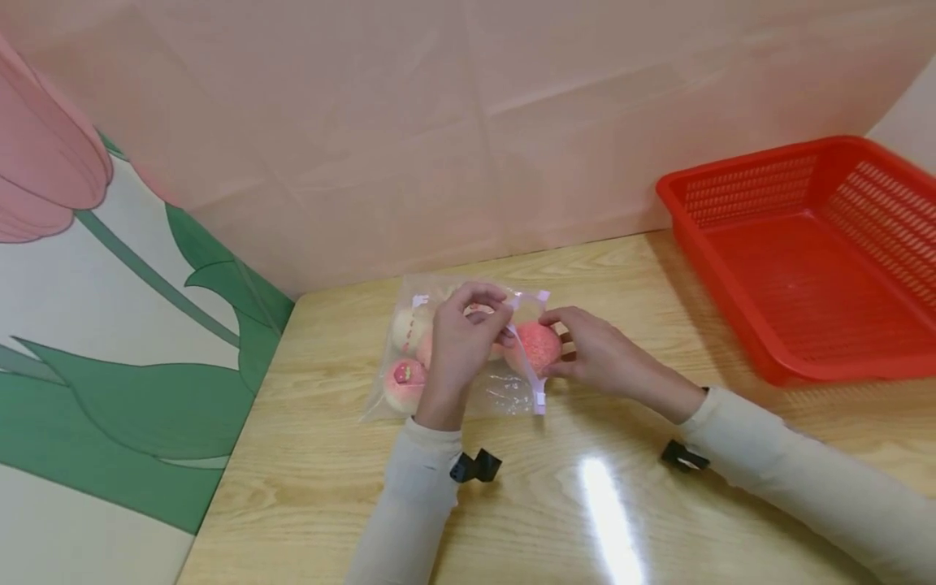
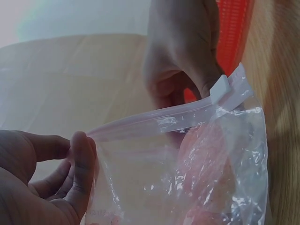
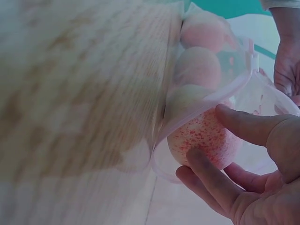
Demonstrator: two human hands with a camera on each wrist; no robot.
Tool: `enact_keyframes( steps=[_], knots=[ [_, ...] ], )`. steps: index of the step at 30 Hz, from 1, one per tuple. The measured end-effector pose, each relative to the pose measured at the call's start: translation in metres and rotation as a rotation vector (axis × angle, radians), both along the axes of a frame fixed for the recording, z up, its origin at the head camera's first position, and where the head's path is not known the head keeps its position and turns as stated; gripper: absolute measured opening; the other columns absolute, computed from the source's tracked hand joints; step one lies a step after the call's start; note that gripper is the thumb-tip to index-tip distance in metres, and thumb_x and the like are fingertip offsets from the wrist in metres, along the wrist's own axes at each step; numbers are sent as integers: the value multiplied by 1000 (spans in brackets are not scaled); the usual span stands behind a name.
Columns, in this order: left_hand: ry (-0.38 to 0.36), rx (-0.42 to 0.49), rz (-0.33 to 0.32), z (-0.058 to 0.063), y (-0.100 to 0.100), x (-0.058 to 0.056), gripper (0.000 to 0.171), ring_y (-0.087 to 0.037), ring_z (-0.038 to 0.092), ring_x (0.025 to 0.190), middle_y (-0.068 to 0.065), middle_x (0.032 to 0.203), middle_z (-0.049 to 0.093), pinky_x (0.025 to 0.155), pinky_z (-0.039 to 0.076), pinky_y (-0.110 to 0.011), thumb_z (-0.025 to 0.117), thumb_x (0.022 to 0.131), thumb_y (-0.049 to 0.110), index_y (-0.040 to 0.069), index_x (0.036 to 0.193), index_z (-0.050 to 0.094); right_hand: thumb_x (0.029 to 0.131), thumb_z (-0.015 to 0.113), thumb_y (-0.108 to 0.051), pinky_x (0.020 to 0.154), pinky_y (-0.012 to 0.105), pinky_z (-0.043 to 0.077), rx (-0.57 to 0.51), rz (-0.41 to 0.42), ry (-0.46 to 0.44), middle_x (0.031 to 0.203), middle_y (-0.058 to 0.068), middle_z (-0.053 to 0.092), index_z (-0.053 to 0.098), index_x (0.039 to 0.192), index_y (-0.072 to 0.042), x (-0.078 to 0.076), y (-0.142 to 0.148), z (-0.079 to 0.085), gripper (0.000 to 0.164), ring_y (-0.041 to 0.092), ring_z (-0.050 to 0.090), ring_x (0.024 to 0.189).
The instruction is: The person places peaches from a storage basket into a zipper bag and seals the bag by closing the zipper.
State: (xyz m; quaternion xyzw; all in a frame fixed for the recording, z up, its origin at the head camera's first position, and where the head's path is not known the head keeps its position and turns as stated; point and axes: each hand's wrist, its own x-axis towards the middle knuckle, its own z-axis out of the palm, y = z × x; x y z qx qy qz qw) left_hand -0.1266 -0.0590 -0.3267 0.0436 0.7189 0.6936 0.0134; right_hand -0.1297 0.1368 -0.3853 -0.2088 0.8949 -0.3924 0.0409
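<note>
From where I stand, a red basket takes up the far right of the wooden counter, just beyond the right forearm. A pink sheet rises behind, and a wall with painted tulips closes off the left. On the counter lies a clear zip bag with several cream-and-pink balls inside, its mouth turned toward the basket. The bag's zip edge runs across a pink speckled ball sitting at that mouth, and the left hand hides part of the bag. That hand bends over from above, thumb and finger pinching the zip edge. The right hand reaches in sideways, fingers and thumb curled round the speckled ball.
</note>
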Motion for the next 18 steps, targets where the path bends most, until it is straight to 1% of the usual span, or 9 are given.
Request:
enact_keyframes(
  steps=[4, 10, 18],
  knots=[
    [15, 2, -2, -1, 0, 0, 21, -10, 62, 53, -3, 86, 59, 54, 60, -23, 65, 91, -4, -10, 111, 60, 77, 86, -13, 86, 38, 63, 15, -5, -1, 134, 22, 56, 49, 135, 3, 0, -1, 0, 70, 35, 67, 111],
    [47, 11, -4, 0, 2, 1, 21, -8, 60, 52, -1, 85, 59, 51, 57, -20, 65, 90, -6, -11, 110, 61, 78, 86, -15, 85, 39, 63, 28, -11, -12, 133, 22, 57, 49, 135, 3, -1, -2, 2, 70, 35, 67, 110],
    [71, 3, 10, 2, 4, 2, 15, -8, 60, 52, -1, 84, 59, 50, 57, -20, 67, 90, -5, -6, 105, 64, 79, 86, -20, 80, 35, 63, 61, -24, -36, 131, 20, 61, 51, 135, 0, -3, -4, 4, 69, 32, 69, 109]
  ],
)
